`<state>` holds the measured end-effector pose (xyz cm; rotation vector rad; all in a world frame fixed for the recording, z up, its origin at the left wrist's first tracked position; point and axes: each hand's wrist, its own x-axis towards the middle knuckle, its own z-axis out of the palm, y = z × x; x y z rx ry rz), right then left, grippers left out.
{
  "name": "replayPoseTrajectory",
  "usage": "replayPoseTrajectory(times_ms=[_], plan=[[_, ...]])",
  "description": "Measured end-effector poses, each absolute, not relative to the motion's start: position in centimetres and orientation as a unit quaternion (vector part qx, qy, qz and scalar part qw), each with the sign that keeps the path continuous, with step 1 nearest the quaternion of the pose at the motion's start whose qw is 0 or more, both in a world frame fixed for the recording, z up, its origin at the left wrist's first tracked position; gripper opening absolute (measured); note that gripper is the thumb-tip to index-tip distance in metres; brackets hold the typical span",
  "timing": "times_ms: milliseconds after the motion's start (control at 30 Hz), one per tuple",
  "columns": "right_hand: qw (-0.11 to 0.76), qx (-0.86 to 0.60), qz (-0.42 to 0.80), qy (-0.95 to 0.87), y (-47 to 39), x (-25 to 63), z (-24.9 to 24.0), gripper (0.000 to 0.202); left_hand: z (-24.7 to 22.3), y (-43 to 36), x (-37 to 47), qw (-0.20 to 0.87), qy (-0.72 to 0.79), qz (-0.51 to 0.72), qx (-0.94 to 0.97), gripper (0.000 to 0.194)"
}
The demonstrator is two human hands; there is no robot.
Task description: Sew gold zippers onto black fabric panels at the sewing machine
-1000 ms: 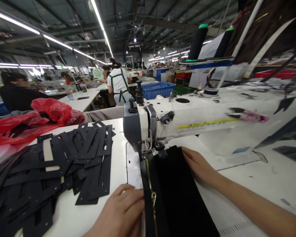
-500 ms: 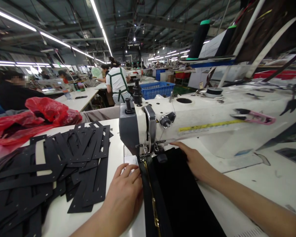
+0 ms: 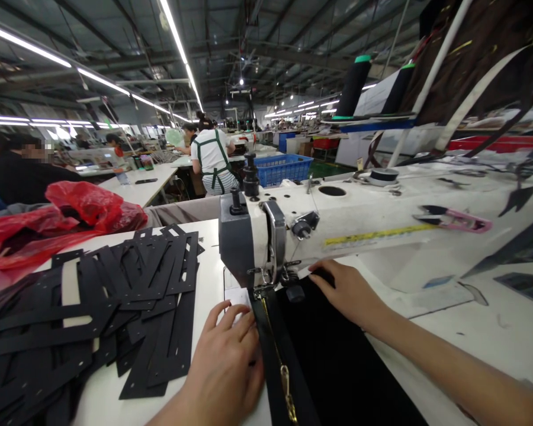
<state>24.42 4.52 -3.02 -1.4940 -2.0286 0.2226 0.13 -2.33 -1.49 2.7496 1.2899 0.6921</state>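
A black fabric piece (image 3: pixel 337 355) lies under the sewing machine's needle area, with a gold-toothed zipper (image 3: pixel 270 331) running lengthwise near its left side. The zipper's gold pull (image 3: pixel 286 381) is toward me. My left hand (image 3: pixel 231 355) is bent along the piece's left edge, close to the presser foot (image 3: pixel 264 291); its thumb is mostly hidden. On the far right edge, my right hand (image 3: pixel 349 293) is closed on the fabric, thumb and fingers together, below the arm of the white sewing machine (image 3: pixel 359 219).
Flat black cut pieces (image 3: pixel 146 302) are heaped on the white table (image 3: pixel 98 387) at left, beside a red plastic bag (image 3: pixel 89 204). Pink-handled snips (image 3: pixel 453 218) rest against the machine arm. Behind are a blue basket (image 3: pixel 286 168) and a co-worker (image 3: pixel 214 154) in an apron.
My right hand's fingers have drawn in and bent onto the fabric's edge; one was stretched toward the machine before. My left hand keeps its place by the zipper. The view has shifted slightly.
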Motion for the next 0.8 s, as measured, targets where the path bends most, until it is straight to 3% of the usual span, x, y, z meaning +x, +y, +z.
replayPoseTrajectory(times_ms=[233, 433, 800], plan=[[0.305, -0.479, -0.062, -0.821, 2.4, 22.6, -2.6, 0.017, -1.7, -2.8, 0.3, -0.002, 0.426, 0.241, 0.872, 0.023], [0.297, -0.338, -0.009, -0.893, -1.1, 18.8, -2.7, 0.034, -2.9, -2.8, -0.4, -0.07, 0.416, 0.269, 0.866, 0.047], [0.253, -0.351, -0.001, -0.902, -1.0, 18.5, -2.9, 0.04, -2.0, -1.8, -0.1, -0.084, 0.289, 0.278, 0.912, 0.034]])
